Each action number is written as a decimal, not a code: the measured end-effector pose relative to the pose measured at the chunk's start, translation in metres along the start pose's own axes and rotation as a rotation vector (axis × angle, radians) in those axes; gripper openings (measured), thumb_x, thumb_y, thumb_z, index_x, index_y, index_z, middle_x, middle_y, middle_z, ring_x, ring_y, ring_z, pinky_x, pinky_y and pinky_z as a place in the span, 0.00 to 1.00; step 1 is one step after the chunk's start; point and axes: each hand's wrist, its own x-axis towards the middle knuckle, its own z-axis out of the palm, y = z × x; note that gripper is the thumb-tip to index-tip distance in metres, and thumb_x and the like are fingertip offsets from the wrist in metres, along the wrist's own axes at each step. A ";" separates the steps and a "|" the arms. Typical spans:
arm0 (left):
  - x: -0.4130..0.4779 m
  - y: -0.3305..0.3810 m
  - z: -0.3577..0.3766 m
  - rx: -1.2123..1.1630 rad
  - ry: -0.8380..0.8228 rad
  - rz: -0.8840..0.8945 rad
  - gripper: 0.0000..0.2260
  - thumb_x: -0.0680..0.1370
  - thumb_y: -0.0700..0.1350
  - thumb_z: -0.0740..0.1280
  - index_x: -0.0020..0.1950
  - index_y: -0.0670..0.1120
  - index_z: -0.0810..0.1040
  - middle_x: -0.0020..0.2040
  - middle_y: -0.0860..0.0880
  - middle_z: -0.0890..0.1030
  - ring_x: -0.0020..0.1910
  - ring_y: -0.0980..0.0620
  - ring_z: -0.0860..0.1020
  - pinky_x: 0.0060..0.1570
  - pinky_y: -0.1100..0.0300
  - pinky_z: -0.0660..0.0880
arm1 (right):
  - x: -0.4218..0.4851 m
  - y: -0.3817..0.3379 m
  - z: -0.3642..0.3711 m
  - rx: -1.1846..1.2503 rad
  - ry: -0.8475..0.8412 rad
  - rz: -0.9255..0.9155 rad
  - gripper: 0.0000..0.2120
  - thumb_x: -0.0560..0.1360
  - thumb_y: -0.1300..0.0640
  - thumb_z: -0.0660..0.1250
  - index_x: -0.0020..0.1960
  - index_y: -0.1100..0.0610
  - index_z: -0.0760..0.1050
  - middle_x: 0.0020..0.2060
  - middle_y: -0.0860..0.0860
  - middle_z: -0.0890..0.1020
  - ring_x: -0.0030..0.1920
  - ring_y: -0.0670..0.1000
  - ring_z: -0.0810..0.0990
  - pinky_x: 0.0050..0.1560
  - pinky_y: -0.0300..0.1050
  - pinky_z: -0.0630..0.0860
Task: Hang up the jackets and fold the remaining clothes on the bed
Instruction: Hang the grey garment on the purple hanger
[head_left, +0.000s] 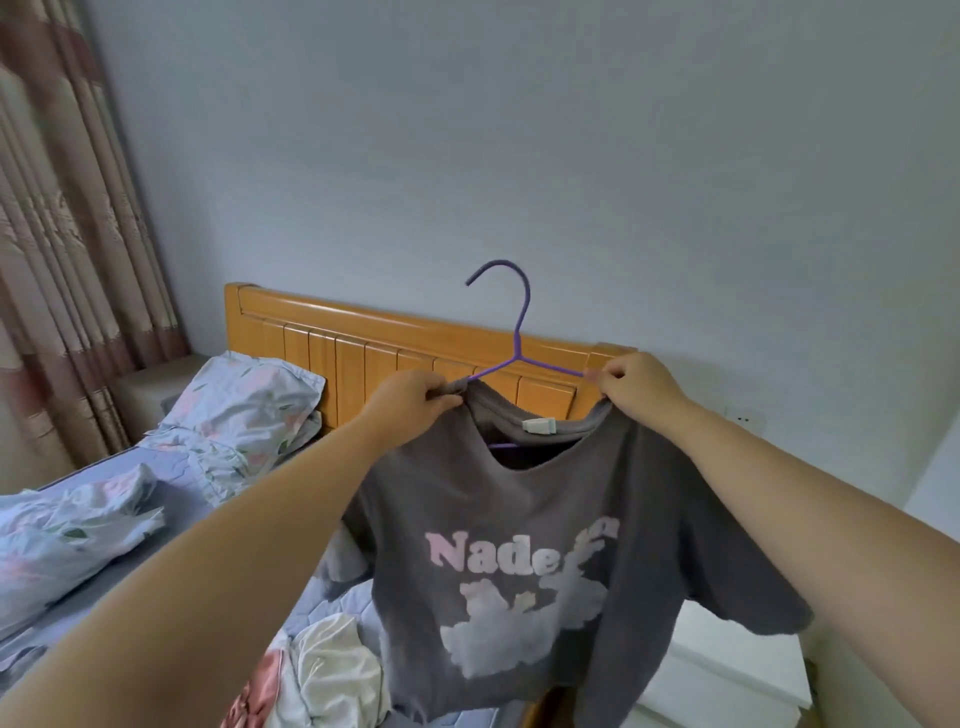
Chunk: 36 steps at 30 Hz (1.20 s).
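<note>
Hands up: my left hand (415, 397) pinches the shirt (524, 561) collar, my right hand (636, 382) grips shirt and hanger (519, 332).

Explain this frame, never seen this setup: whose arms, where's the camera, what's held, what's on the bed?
No robot here: a person with bare hands, filmed by one wide-angle camera on their head, looking forward and down. So the two arms reach in from the bottom edge. The left hand pinches the neckline of a grey short-sleeved T-shirt with pink lettering. The right hand pinches one arm of a purple wire hanger that sits partly inside the neck opening. The shirt hangs in the air before an orange wooden headboard. On the blue quilted mattress lie a floral pillow, a crumpled floral quilt and a crumpled white garment.
</note>
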 end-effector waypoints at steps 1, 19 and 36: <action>-0.001 -0.012 -0.004 0.116 -0.034 -0.021 0.10 0.80 0.50 0.62 0.47 0.45 0.78 0.43 0.46 0.81 0.44 0.46 0.77 0.44 0.54 0.72 | 0.001 0.001 -0.004 0.014 0.047 0.025 0.22 0.78 0.49 0.64 0.36 0.67 0.77 0.31 0.58 0.75 0.36 0.55 0.74 0.41 0.46 0.68; 0.007 0.017 0.015 0.135 0.149 -0.017 0.10 0.82 0.46 0.57 0.45 0.44 0.75 0.38 0.48 0.75 0.41 0.44 0.75 0.38 0.54 0.68 | 0.010 0.006 -0.037 -0.230 -0.214 0.039 0.09 0.75 0.64 0.63 0.50 0.62 0.82 0.51 0.57 0.81 0.49 0.54 0.77 0.47 0.41 0.68; 0.036 0.019 0.028 0.031 0.127 -0.109 0.10 0.82 0.44 0.58 0.44 0.45 0.76 0.39 0.48 0.75 0.40 0.48 0.72 0.37 0.58 0.62 | 0.014 0.040 0.000 -0.228 0.168 0.062 0.04 0.76 0.58 0.65 0.45 0.57 0.77 0.44 0.54 0.81 0.47 0.58 0.78 0.47 0.48 0.73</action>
